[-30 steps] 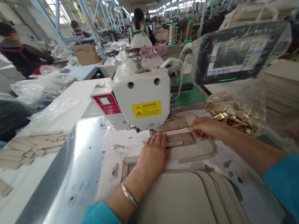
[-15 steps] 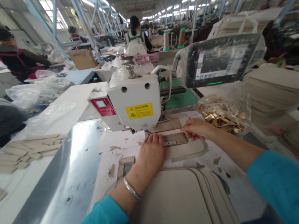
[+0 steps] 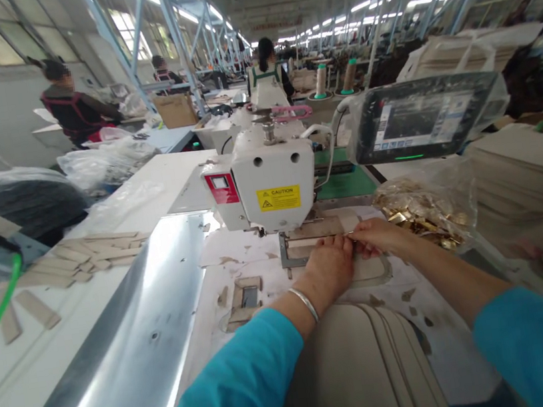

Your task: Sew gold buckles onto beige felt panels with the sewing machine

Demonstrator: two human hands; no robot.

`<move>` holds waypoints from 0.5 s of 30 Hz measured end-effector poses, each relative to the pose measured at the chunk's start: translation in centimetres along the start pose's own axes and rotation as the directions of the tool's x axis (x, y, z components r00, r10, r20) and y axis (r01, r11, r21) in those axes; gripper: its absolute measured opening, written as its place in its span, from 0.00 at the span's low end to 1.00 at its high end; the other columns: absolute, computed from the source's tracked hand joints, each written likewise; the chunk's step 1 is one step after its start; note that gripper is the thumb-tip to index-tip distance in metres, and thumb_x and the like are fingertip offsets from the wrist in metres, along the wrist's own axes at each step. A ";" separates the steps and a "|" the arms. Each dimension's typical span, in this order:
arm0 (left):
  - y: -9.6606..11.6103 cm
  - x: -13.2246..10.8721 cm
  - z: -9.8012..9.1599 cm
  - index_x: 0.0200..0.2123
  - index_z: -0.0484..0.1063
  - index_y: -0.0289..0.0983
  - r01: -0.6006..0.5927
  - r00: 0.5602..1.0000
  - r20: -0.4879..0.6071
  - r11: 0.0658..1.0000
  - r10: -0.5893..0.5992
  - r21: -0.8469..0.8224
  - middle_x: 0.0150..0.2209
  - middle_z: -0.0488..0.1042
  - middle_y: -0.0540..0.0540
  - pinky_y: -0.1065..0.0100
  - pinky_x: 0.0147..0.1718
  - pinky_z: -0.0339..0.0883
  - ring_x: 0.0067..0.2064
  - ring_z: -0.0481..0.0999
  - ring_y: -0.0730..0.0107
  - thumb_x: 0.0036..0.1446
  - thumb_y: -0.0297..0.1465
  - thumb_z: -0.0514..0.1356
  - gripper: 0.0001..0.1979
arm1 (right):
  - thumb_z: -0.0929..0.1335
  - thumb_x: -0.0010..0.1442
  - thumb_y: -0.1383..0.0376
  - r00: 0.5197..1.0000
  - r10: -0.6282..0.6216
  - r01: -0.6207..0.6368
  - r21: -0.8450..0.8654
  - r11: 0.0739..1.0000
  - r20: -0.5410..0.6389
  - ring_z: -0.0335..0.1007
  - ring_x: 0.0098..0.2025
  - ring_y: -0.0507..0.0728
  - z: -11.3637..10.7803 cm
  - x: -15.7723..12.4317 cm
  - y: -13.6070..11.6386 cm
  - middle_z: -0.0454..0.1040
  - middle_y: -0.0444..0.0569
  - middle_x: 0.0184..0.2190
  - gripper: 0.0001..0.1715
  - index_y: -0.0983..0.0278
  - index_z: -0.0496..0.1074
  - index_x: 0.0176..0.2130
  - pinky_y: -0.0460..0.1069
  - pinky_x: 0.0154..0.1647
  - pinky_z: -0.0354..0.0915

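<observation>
My left hand, palm down with fingers bent and close together, presses on a beige strip under the machine head. Around that strip is a metal clamp frame, its right part covered by my hands. Directly beside the left fingertips, my right hand is closed in a pinch; a thin piece shows at its fingertips, too small to name. Beneath both hands lies a beige panel with rounded corners. The sewing machine stands just behind them.
Nearer me lies a stack of beige panels. Gold-coloured metal parts in a clear bag sit right of my right hand, below a plastic-wrapped screen. Loose beige strips lie at left. Co-workers sit farther back.
The view has turned left, so the scene appears farther right. My left hand has slid right along the strip to meet my right hand, uncovering the clamp frame's left end.
</observation>
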State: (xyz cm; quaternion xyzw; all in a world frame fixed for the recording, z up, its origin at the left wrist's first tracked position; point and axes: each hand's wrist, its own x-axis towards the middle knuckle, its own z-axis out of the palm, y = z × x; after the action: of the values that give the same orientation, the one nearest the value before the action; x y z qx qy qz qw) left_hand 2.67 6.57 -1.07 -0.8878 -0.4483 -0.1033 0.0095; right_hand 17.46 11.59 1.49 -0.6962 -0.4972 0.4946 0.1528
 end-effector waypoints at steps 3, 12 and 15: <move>-0.8 -1.5 -0.3 0.53 0.66 0.30 0.079 0.997 0.000 0.997 -0.079 0.022 0.51 0.73 0.36 0.60 0.51 0.66 0.53 0.72 0.56 0.62 0.34 0.58 0.19 | 0.65 0.66 0.68 1.000 -0.009 0.009 -0.023 1.000 -0.023 0.65 0.13 0.47 0.0 0.0 0.1 0.70 0.42 0.16 0.11 0.66 0.63 0.30 0.41 0.14 0.53; -5.1 -6.6 -1.0 0.53 0.66 0.29 0.134 0.991 -0.030 0.988 -0.133 0.069 0.53 0.71 0.34 0.56 0.59 0.60 0.55 0.71 0.52 0.63 0.36 0.58 0.20 | 0.66 0.64 0.69 1.000 -0.016 0.016 0.042 0.999 0.005 0.67 0.14 0.47 -0.3 0.6 0.7 0.71 0.42 0.17 0.09 0.67 0.65 0.30 0.41 0.15 0.56; -5.5 -6.8 -0.7 0.53 0.66 0.30 0.104 0.993 -0.061 0.993 -0.101 0.061 0.54 0.71 0.35 0.55 0.59 0.60 0.55 0.71 0.52 0.63 0.34 0.58 0.18 | 0.66 0.63 0.69 0.999 -0.002 -0.001 0.058 0.998 0.045 0.68 0.16 0.48 -0.6 0.9 0.8 0.73 0.43 0.18 0.08 0.67 0.66 0.31 0.41 0.16 0.58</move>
State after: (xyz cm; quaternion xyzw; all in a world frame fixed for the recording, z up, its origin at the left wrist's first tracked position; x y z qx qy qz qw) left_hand -5.76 4.43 -2.11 -0.8595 -0.4959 -0.1150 0.0455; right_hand 18.41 12.17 0.69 -0.6801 -0.4860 0.5244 0.1619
